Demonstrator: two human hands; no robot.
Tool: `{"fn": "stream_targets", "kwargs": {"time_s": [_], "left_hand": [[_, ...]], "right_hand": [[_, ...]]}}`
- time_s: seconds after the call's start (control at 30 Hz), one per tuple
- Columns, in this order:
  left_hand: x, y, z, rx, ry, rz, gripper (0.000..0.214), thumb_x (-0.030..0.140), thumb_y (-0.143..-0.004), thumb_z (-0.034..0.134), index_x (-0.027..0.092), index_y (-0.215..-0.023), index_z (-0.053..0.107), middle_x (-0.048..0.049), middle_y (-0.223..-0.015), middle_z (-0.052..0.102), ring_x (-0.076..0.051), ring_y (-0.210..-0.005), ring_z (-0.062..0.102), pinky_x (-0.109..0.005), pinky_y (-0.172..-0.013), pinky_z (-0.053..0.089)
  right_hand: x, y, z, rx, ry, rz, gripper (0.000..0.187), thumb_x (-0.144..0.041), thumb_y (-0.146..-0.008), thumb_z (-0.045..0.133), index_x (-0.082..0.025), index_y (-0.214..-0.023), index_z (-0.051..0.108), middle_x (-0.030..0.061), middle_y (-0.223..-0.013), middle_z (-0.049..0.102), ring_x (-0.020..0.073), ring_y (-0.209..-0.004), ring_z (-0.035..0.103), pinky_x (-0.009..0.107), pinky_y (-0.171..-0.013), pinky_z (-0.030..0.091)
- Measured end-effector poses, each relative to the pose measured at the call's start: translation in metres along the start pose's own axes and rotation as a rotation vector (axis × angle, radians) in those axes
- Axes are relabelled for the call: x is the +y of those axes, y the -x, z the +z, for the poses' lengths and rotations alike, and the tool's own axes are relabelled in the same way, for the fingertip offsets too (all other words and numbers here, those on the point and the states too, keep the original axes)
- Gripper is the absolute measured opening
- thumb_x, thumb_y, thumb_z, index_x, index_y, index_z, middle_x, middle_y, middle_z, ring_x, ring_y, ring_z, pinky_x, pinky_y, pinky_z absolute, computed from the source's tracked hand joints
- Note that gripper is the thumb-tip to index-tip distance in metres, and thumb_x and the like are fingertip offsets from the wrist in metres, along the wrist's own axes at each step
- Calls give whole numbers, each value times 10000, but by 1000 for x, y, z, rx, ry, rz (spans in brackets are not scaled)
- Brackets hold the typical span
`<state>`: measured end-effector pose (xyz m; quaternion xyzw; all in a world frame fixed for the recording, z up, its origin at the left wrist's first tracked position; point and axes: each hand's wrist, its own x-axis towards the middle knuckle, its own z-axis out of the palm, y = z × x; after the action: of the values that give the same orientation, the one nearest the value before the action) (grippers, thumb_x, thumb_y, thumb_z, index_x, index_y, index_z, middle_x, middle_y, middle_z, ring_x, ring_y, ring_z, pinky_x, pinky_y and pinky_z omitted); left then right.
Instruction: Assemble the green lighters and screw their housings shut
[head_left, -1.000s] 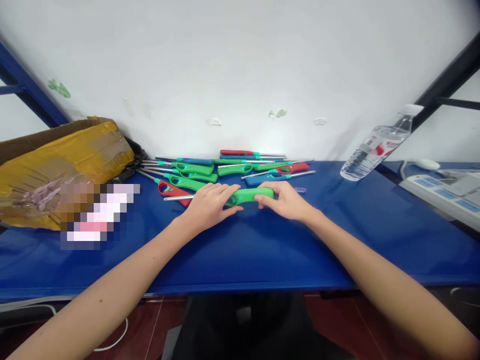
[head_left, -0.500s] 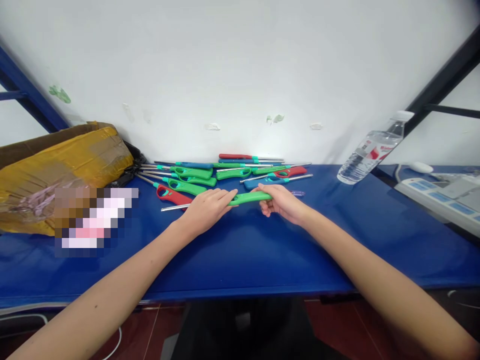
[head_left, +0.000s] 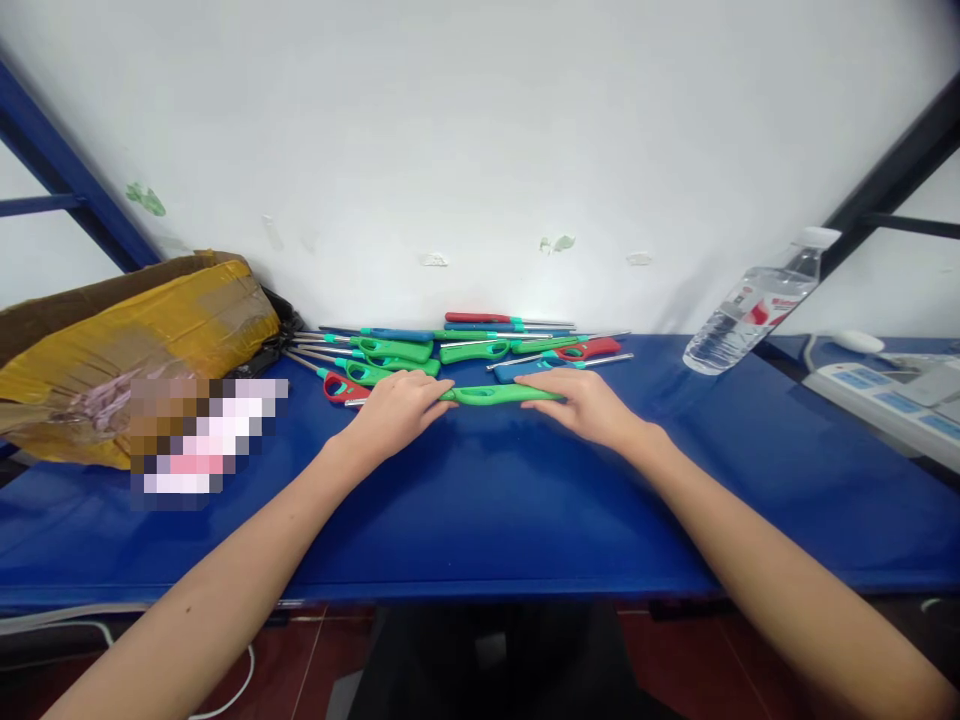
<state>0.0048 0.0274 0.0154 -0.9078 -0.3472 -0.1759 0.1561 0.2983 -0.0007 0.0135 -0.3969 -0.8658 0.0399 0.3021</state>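
A green long-necked gas lighter is held level above the blue table by both hands. My left hand is closed round its nozzle side, and the metal tip shows to the left of the fingers. My right hand pinches the handle's other end. Behind them lies a loose pile of such lighters: a red-handled lighter beside my left hand, a green lighter further back, and a blue lighter just behind my right hand, which partly covers it.
A torn cardboard box with yellow tape stands at the left, a pixelated patch in front of it. A water bottle leans at the back right, near a white power strip. A white wall closes off the table's back.
My left hand has slid left toward the nozzle and my right hand has moved slightly right, so more of the green handle shows between them. The view has shifted a little.
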Motion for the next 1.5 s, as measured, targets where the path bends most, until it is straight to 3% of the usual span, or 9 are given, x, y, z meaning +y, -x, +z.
{"fn": "stream_targets", "kwargs": {"time_s": [0.17, 0.4, 0.57, 0.77, 1.0, 1.23, 1.3, 1.4, 1.5], "left_hand": [[0, 0, -2, -67, 10, 39, 251, 337, -999, 496, 173, -1021, 685, -66, -799, 710, -204, -740, 664, -289, -676, 456], [7, 0, 2, -13, 44, 60, 232, 343, -981, 538, 185, -1029, 701, -55, -789, 723, -194, -744, 682, -286, -706, 479], [1, 1, 0, 46, 38, -43, 318, 379, -957, 573, 172, -1173, 681, -116, -1019, 742, -246, -885, 702, -328, -759, 524], [-2, 2, 1, 13, -11, -21, 283, 384, -972, 550, 170, -1055, 716, -96, -903, 749, -219, -779, 698, -297, -695, 509], [1, 1, 3, 60, 29, 102, 252, 375, -965, 572, 178, -1049, 704, -65, -867, 748, -196, -767, 689, -284, -693, 484], [1, 1, 4, 151, 127, 82, 225, 330, -982, 533, 192, -1047, 698, -70, -930, 746, -199, -832, 691, -305, -753, 529], [4, 0, 2, 219, 157, 57, 231, 316, -970, 551, 179, -1110, 676, -101, -1030, 729, -225, -951, 679, -350, -847, 541], [9, -3, -7, 394, 126, -31, 311, 279, -941, 587, 161, -1227, 615, -168, -1300, 608, -296, -1235, 552, -490, -1042, 458], [14, -5, -17, 500, 139, -89, 311, 236, -928, 584, 180, -1233, 600, -155, -1325, 575, -293, -1255, 533, -506, -1058, 451]], "right_hand": [[-2, -1, -1, -43, 60, 46, 330, -347, -910, 625, -219, -1205, 703, 87, -1151, 744, 270, -1027, 700, 410, -915, 535], [-21, -2, 5, -184, 235, -43, 335, -338, -982, 493, -186, -1233, 654, 101, -994, 740, 246, -860, 688, 356, -784, 509], [-15, 0, 4, -137, 279, 34, 353, -333, -967, 508, -206, -1277, 617, 99, -1069, 716, 251, -933, 677, 343, -779, 511], [-15, 0, 5, -98, 299, 107, 373, -338, -903, 594, -207, -1249, 642, 95, -1123, 713, 274, -990, 671, 367, -810, 519], [-27, -1, 7, -138, 96, 74, 365, -390, -893, 609, -203, -1203, 656, 85, -1037, 698, 237, -904, 663, 356, -801, 510], [-32, -6, -2, -197, -177, 139, 323, -359, -843, 677, -190, -1118, 685, 71, -1031, 731, 236, -900, 672, 355, -818, 517], [-27, -7, -6, -161, -207, 158, 342, -380, -841, 683, -194, -1128, 694, 72, -1064, 739, 251, -933, 681, 371, -848, 520], [-16, -7, -17, 1, -168, 195, 362, -406, -856, 665, -186, -1140, 704, 78, -1085, 742, 277, -962, 684, 401, -883, 517], [-4, -6, -28, 151, -126, 266, 367, -429, -879, 633, -168, -1123, 718, 66, -1072, 747, 289, -955, 687, 378, -846, 525]]}}
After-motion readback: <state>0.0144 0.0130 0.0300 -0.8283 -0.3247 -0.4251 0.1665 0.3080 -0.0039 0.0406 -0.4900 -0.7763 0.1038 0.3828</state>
